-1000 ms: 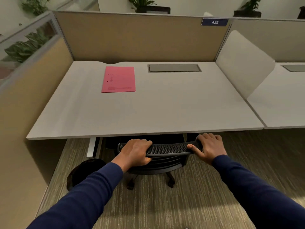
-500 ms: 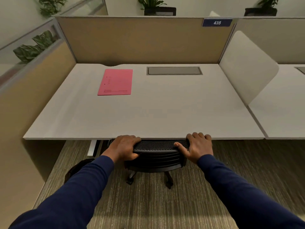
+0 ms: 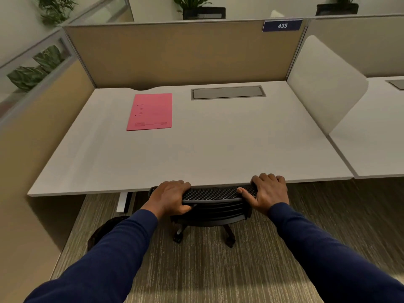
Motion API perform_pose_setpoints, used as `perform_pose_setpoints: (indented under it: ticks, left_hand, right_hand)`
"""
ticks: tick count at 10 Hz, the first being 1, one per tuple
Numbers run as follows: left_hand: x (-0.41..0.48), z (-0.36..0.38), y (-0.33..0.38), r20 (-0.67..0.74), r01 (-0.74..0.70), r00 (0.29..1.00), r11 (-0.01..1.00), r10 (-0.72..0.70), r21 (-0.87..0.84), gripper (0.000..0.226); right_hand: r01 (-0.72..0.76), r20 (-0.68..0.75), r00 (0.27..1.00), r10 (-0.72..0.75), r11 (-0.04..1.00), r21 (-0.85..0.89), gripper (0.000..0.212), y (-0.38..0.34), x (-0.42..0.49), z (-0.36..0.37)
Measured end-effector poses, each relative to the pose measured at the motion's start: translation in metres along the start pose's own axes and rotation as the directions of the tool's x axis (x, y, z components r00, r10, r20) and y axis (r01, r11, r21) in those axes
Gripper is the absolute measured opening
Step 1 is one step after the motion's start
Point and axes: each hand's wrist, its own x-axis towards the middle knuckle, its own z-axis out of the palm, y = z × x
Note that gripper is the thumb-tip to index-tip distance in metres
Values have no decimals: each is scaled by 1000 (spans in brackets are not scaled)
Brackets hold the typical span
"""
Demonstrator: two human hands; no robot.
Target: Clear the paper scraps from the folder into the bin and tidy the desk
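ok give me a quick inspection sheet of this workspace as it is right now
Surface: white desk, bare but for one item.
Job's things: pink folder closed, flat at back left; no scraps seen; dark bin on the floor, partly hidden by the left sleeve.
Clutter: nothing seen.
Grippers: left hand and right hand both grip the black mesh chair back, at the desk's front edge.
Cables: nothing seen; grey cable hatch shut.
Surroundings: tan partitions, sign 435, plants behind, striped carpet.
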Motion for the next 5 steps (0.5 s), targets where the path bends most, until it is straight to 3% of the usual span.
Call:
perform_pose_setpoints:
  ticks: [3,5]
  left_hand:
    - [-5,-19,19,-1,26,1000,998,-26,-61,97]
    - [8,-42,40,-280,68,959,997,-52,48,88]
  right_hand:
    - [20,114,993,-27,998,56,81,-4,2,-11]
    - [50,58,997,-56,993,104,86,-27,20,-31]
